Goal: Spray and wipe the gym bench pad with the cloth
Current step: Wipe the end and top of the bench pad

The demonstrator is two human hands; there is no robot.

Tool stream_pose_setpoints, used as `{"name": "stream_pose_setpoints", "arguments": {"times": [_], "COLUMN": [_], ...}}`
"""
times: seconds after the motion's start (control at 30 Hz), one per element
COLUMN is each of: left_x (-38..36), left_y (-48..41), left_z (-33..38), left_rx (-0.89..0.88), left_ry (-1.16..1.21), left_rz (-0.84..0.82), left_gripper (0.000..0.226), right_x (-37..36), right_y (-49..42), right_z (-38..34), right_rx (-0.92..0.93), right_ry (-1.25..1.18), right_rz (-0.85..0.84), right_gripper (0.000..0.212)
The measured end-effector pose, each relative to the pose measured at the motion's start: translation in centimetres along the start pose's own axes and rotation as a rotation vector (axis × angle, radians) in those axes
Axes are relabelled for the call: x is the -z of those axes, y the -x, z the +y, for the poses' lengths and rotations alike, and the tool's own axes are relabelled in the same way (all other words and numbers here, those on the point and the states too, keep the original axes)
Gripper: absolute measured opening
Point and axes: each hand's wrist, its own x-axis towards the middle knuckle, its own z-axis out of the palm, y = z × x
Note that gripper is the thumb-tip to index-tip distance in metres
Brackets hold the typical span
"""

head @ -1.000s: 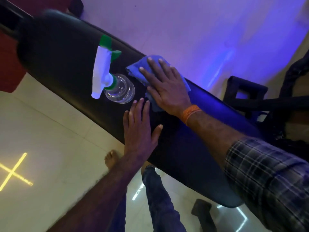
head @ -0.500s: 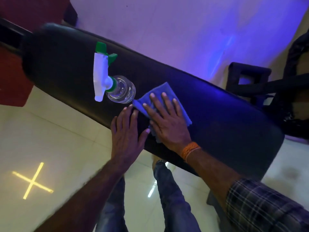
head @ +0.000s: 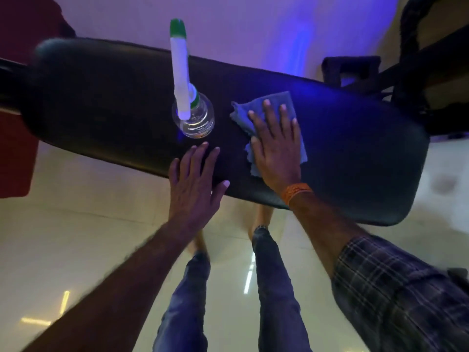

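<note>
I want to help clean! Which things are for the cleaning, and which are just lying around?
For the job: bench pad, blue cloth under the right hand, spray bottle standing on the pad, left hand on it.
Just around: black gym frame, red thing at left.

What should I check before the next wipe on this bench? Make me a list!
1. Cloth lies flat under the right hand: ok.
2. Left hand rests flat on the bench pad, apart from the cloth: ok.
3. Spray bottle stands upright on the pad: ok.
4. Room to wipe towards the bottle: not ok, it stands close beside the cloth.
5. Room to wipe towards the pad's other end: ok, bare pad there.
6. Pad wet with spray: cannot tell, too dark.
</note>
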Motion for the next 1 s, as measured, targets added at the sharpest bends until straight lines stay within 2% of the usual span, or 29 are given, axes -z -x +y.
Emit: {"name": "stream_pose_setpoints", "arguments": {"times": [0.07,0.13,0.23,0.27,0.33,0.4,0.43,0.5,0.57,0.6,0.67,0.73,0.8,0.87,0.9,0.93,1.0], "left_x": [0.3,0.6,0.9,0.9,0.7,0.3,0.1,-0.1,-0.3,-0.5,-0.9,-1.3,-1.6,-1.8,-1.9,-2.0,-2.2], "left_y": [-0.2,-0.1,0.0,0.0,0.0,0.0,0.1,0.4,0.8,0.9,1.1,1.3,1.6,1.8,1.9,2.0,2.2], "left_z": [-0.7,-1.1,-1.7,-2.0,-2.6,-2.9,-2.8,-2.2,-1.6,-1.3,-0.9,-0.5,0.0,0.5,0.8,1.1,1.5], "left_rx": [-0.046,-0.075,-0.121,-0.141,-0.174,-0.178,-0.169,-0.149,-0.163,-0.179,-0.183,-0.159,-0.164,-0.180,-0.192,-0.207,-0.224], "left_ry": [0.004,-0.002,-0.005,-0.009,-0.031,-0.057,-0.059,-0.040,-0.029,-0.029,-0.020,-0.016,-0.014,-0.014,-0.014,-0.013,-0.014], "left_rz": [-0.004,-0.022,-0.028,-0.019,0.002,0.004,-0.001,-0.022,-0.037,-0.043,-0.042,-0.030,-0.032,-0.044,-0.051,-0.056,-0.053], "left_gripper": [0.067,0.066,0.062,0.060,0.059,0.059,0.058,0.057,0.056,0.057,0.059,0.061,0.062,0.065,0.065,0.065,0.064], "right_x": [-1.1,-2.0,-2.1,-1.9,-1.8,-2.6,-3.2,-4.0,-3.8,-3.5,-3.2,-3.6,-4.1,-4.0,-3.9,-3.6,-3.5], "right_y": [2.0,5.1,6.9,6.5,5.7,6.1,6.8,8.9,10.0,10.1,10.3,10.5,11.4,12.8,13.3,13.7,14.0], "right_z": [-4.0,-6.5,-4.2,-3.1,-2.5,-5.4,-7.1,-8.2,-5.3,-3.7,-2.2,-4.5,-6.5,-4.5,-2.6,-0.9,0.3], "right_rx": [-0.096,-0.017,0.071,0.037,-0.154,-0.298,-0.280,-0.126,-0.033,-0.063,-0.266,-0.390,-0.283,-0.121,-0.110,-0.169,-0.417], "right_ry": [-0.043,-0.077,-0.044,-0.034,-0.061,-0.085,-0.096,-0.105,-0.084,-0.078,-0.091,-0.117,-0.116,-0.067,-0.038,-0.027,-0.058], "right_rz": [0.027,-0.022,-0.054,-0.033,0.043,0.104,0.098,0.046,0.036,0.051,0.101,0.128,0.089,0.048,0.051,0.074,0.146], "right_gripper": [0.057,0.058,0.054,0.053,0.052,0.054,0.055,0.055,0.054,0.053,0.053,0.055,0.058,0.059,0.057,0.055,0.054]}}
